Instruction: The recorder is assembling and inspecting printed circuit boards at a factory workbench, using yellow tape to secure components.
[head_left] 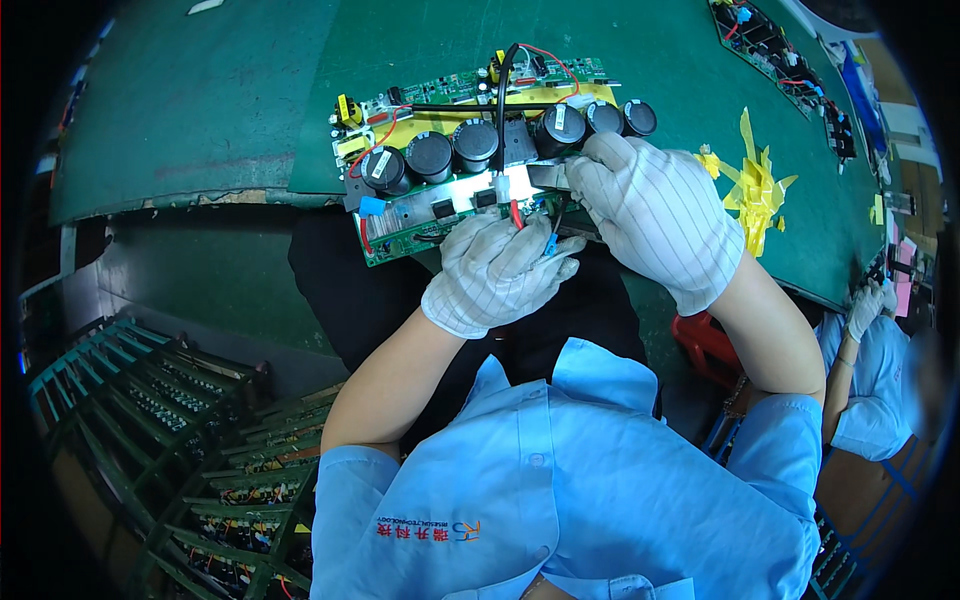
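A long green circuit board (400, 243) lies at the table's near edge, with several black cylindrical capacitors (475, 146), yellow tape and a pale metal bar along it. My left hand (500, 275), in a white striped glove, is curled at the board's near edge beside a red wire (516, 214). Between its fingertips sits a small blue wire connector (551, 244) on a dark lead. My right hand (660, 215), gloved alike, is closed over the board's right end below the capacitors. A grey flat piece (548, 177) shows by its fingers; what they grip is hidden.
Crumpled yellow tape strips (758, 190) lie on the green tabletop (220, 100) to the right. More circuit boards (770, 60) are at the far right. Racks holding boards (180, 400) stand at lower left. A co-worker's gloved hand (866, 308) is at the right edge, near a red stool (705, 345).
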